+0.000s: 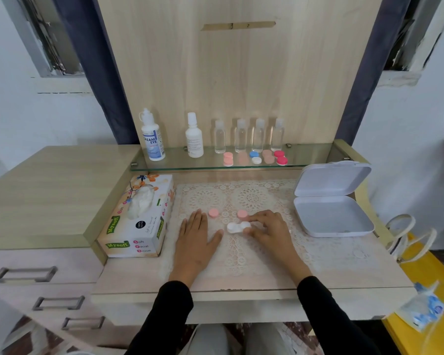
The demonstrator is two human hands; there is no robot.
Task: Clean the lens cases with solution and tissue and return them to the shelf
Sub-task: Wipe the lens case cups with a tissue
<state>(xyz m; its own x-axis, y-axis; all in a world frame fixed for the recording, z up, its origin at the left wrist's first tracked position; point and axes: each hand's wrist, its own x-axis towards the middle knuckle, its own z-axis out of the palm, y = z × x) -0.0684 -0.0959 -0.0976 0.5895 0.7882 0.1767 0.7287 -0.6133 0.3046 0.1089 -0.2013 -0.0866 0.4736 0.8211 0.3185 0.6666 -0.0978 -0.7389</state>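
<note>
White uncapped lens case [237,227] flat on lace mat [251,198], left pink cap [213,213] and right pink cap [242,214] lying just behind

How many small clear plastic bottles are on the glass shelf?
4, upright in a row on the glass shelf, left to right: first clear plastic bottle, second clear plastic bottle, third clear plastic bottle, fourth clear plastic bottle. None seems hidden.

Home setup, looks like a bedroom dressing table: wood-laminate unit with drawers [26,274] lower left, glass shelf [310,155] mid-frame carrying solution bottles [153,139], lace mat [251,198] on the top, tissue box [139,219] left of centre, curtains [98,73] upper left.
</note>
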